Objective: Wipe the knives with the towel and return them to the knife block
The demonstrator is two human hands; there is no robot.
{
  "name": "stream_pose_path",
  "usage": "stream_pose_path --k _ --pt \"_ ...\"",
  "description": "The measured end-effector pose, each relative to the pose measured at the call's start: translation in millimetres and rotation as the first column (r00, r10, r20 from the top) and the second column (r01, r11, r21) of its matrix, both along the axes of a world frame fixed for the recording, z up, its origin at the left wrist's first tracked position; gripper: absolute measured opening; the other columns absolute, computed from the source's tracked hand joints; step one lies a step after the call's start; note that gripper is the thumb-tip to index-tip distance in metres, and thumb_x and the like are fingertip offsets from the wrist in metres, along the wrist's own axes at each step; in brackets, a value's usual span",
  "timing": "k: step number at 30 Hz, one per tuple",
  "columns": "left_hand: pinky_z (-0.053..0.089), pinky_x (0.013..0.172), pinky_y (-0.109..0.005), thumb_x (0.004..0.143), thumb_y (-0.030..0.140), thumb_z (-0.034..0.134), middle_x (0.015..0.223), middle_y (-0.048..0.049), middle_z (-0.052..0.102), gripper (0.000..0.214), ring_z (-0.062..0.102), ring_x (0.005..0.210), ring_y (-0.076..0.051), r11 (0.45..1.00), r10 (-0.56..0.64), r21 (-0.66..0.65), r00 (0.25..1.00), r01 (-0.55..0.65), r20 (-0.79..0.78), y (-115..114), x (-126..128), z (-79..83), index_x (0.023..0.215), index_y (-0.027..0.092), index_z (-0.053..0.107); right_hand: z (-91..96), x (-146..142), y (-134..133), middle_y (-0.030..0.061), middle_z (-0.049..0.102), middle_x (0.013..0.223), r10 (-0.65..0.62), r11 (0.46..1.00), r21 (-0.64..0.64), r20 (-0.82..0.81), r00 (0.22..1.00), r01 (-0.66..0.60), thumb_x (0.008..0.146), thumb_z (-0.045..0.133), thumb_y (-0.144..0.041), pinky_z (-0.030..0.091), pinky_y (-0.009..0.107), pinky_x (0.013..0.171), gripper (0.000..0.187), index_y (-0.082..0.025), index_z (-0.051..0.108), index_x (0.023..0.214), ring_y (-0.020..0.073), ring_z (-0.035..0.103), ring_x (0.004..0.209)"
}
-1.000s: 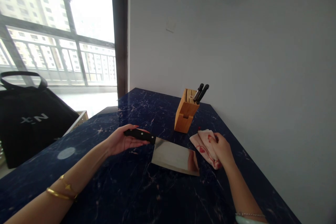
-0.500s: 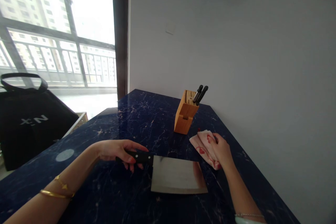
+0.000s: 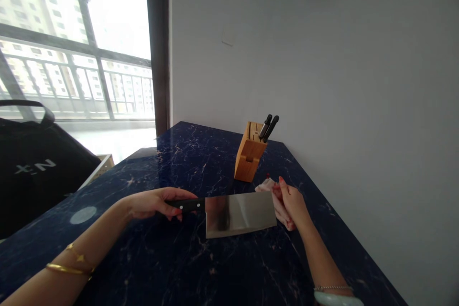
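My left hand (image 3: 163,202) is closed around the black handle of a cleaver (image 3: 242,213), whose broad shiny blade points to the right above the dark table. In my right hand (image 3: 291,201) is a pink and white cloth (image 3: 266,185), bunched between the fingers. The cloth lies at the far end of the blade, partly behind it; whether it presses on the metal I cannot tell. Beyond the hands, a wooden knife block (image 3: 250,153) stands upright with two black-handled knives (image 3: 268,127) in it.
The table (image 3: 150,258) has a dark blue marbled top with a pale round mark (image 3: 83,215) at left. A grey wall (image 3: 322,81) runs behind and to the right. A black bag (image 3: 39,172) stands to the left, before the large window (image 3: 118,19).
The cleaver's blade has risen and tilted, its tip now up against or close to the cloth. My right hand has bunched the cloth, which was spread flatter before. The view has shifted slightly.
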State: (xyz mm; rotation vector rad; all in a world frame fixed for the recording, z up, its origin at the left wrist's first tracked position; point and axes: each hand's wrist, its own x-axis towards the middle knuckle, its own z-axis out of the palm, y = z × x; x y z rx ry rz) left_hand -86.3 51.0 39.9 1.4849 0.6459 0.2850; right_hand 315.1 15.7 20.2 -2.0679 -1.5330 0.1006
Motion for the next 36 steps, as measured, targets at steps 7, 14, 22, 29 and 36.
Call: stream_pose_path --k 7,14,22,29,36 --pt "0.044 0.080 -0.027 0.069 0.023 0.066 0.107 -0.0049 0.062 0.050 0.058 0.088 -0.020 1.000 0.015 -0.015 0.998 -0.014 0.056 -1.5 7.1 -1.0 0.118 0.021 0.054 1.4 13.5 -3.3 0.0131 0.062 0.099 -0.130 0.992 0.029 0.186 0.974 0.127 0.079 0.043 -0.032 0.038 0.031 0.075 0.034 -0.015 0.061 0.104 0.0242 0.055 0.092" --pt "0.041 0.085 -0.028 0.070 0.018 0.066 0.119 -0.0059 0.056 0.052 0.055 0.099 -0.020 0.990 0.122 -0.086 0.978 -0.109 0.167 -2.9 18.2 -7.7 0.120 0.022 0.051 1.3 12.3 -7.8 0.0096 0.062 0.091 -0.156 0.987 0.000 0.275 0.949 0.162 0.074 0.050 -0.030 0.037 0.035 0.071 0.022 -0.022 0.066 0.088 0.0259 0.053 0.088" --pt "0.041 0.085 -0.026 0.071 0.014 0.064 0.120 -0.0066 0.055 0.054 0.057 0.094 -0.017 0.980 0.177 -0.122 0.966 -0.156 0.190 -1.6 21.5 -15.4 0.122 0.022 0.048 4.9 7.5 -4.8 0.0092 0.059 0.093 -0.118 0.992 0.080 0.227 0.967 0.102 0.075 0.047 -0.018 0.038 0.029 0.075 0.026 -0.018 0.059 0.098 0.0204 0.054 0.088" --pt "0.041 0.085 -0.026 0.070 0.015 0.066 0.119 -0.0065 0.056 0.055 0.057 0.094 -0.018 0.977 0.191 -0.132 0.966 -0.169 0.177 -2.1 23.9 -17.6 0.122 0.023 0.049 -9.2 -11.4 2.2 0.0028 0.064 0.079 0.076 0.997 -0.010 0.118 0.990 -0.075 0.069 0.057 -0.028 0.040 0.024 0.065 0.014 -0.021 0.061 0.080 0.0176 0.059 0.076" --pt "0.043 0.082 -0.026 0.070 0.015 0.066 0.118 -0.0073 0.057 0.058 0.057 0.095 -0.018 0.975 0.206 -0.122 0.963 -0.186 0.174 -1.7 24.1 -18.9 0.124 0.022 0.047 -5.1 -0.3 -0.2 0.0018 0.062 0.068 -0.032 0.999 0.023 0.023 0.999 0.031 0.073 0.049 -0.023 0.037 0.024 0.058 0.009 -0.021 0.054 0.065 0.0160 0.057 0.064"
